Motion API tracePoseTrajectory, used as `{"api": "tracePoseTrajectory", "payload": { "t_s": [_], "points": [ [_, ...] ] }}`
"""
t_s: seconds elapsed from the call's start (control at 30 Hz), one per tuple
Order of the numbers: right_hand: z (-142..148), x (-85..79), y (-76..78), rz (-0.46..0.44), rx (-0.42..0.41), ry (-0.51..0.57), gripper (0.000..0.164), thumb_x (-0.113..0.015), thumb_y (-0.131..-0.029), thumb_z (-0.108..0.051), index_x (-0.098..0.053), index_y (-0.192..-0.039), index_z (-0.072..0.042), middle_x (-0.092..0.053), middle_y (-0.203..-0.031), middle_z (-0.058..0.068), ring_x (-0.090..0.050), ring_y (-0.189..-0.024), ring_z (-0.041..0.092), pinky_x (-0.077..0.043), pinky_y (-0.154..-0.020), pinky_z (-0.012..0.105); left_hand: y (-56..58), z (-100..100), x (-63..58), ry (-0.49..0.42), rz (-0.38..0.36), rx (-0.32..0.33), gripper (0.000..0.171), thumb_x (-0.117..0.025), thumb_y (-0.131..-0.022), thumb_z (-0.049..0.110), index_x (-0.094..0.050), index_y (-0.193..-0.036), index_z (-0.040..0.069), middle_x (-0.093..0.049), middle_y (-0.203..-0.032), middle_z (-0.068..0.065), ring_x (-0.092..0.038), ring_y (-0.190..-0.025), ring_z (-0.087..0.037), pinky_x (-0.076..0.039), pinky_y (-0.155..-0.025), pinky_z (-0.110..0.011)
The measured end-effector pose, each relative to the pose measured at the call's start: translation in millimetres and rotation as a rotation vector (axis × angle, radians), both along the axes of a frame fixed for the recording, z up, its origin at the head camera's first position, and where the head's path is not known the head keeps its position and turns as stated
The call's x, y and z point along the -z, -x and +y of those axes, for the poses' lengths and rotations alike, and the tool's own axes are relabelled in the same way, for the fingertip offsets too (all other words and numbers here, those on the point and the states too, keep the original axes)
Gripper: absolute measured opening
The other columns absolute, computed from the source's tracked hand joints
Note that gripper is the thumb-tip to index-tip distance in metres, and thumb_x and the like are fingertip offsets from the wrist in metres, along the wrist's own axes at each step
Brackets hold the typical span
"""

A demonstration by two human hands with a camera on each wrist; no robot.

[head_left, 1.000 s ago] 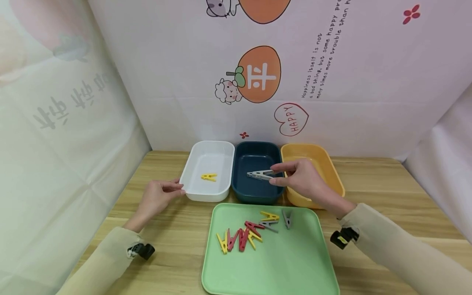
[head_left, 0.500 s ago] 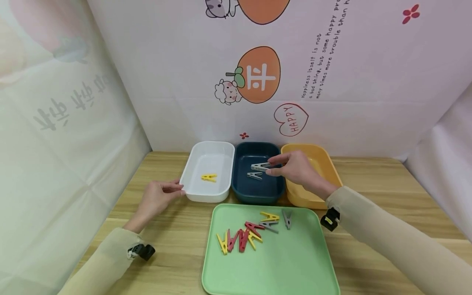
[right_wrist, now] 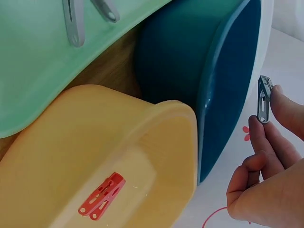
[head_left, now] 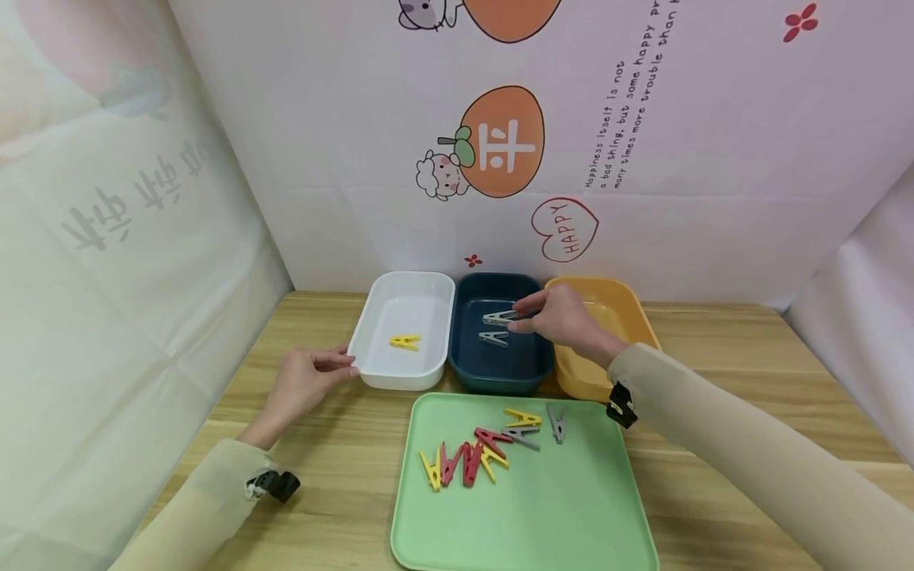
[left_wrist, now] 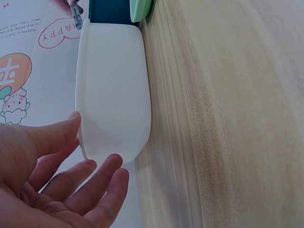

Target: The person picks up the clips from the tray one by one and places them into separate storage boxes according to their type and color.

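My right hand [head_left: 560, 319] pinches a grey clothespin [head_left: 498, 318] by its legs between thumb and fingers, over the dark blue bin [head_left: 500, 373]. A second grey clothespin [head_left: 493, 339] lies inside that bin. In the right wrist view the held grey clothespin [right_wrist: 264, 99] shows above the bin's rim. My left hand [head_left: 303, 388] holds the near left rim of the white bin [head_left: 400, 379], thumb on the edge in the left wrist view. One yellow clothespin [head_left: 405, 342] rests in the white bin.
A yellow-orange bin [head_left: 628, 317] stands right of the blue one, with a red clothespin [right_wrist: 101, 195] inside. In front, a green tray [head_left: 550, 507] bears several yellow, red and grey clothespins. A printed white cloth [head_left: 343, 159] hangs behind the bins.
My right hand has moved left and slightly away from me with the grey clothespin, uncovering the one in the blue bin. My left hand has stayed at the white bin.
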State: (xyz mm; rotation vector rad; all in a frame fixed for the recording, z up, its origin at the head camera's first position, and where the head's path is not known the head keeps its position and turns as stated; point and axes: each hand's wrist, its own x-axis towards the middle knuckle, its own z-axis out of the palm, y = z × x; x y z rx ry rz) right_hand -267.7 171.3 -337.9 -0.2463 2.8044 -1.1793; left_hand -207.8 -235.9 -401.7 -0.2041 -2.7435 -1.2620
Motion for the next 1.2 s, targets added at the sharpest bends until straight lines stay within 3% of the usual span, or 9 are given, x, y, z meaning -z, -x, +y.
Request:
{"api": "tracePoseTrajectory", "payload": {
  "t_s": [0.17,0.43,1.2],
  "points": [
    [-4.4,5.6,4.1,0.009,-0.005,-0.007,0.034,-0.086,-0.091,-0.015,-0.078,-0.121,-0.002,-0.076,-0.119,0.015,-0.063,-0.108,0.031,-0.056,-0.089,0.042,0.1,0.1,-0.1,-0.002,0.000,0.001,0.022,-0.085,-0.091,0.015,-0.082,-0.108,0.002,-0.069,-0.133,-0.018,-0.069,-0.118,-0.039,-0.059,-0.079,-0.028],
    [-11.3,6.7,12.2,-0.019,0.007,0.005,0.033,-0.085,-0.092,-0.015,-0.078,-0.121,-0.002,-0.075,-0.118,0.015,-0.062,-0.105,0.032,-0.055,-0.092,0.044,0.6,-0.5,0.1,0.006,0.002,-0.007,0.021,-0.085,-0.091,0.014,-0.082,-0.108,0.002,-0.070,-0.131,-0.017,-0.070,-0.118,-0.038,-0.061,-0.082,-0.035],
    [-21.1,19.7,19.5,-0.091,-0.027,-0.042,0.028,-0.084,-0.092,-0.009,-0.077,-0.118,0.000,-0.073,-0.114,0.015,-0.060,-0.101,0.032,-0.055,-0.094,0.043,0.3,0.0,-0.9,-0.012,-0.018,-0.007,0.021,-0.085,-0.091,0.013,-0.082,-0.109,0.001,-0.068,-0.133,-0.018,-0.068,-0.120,-0.039,-0.058,-0.078,-0.024]
  ]
}}
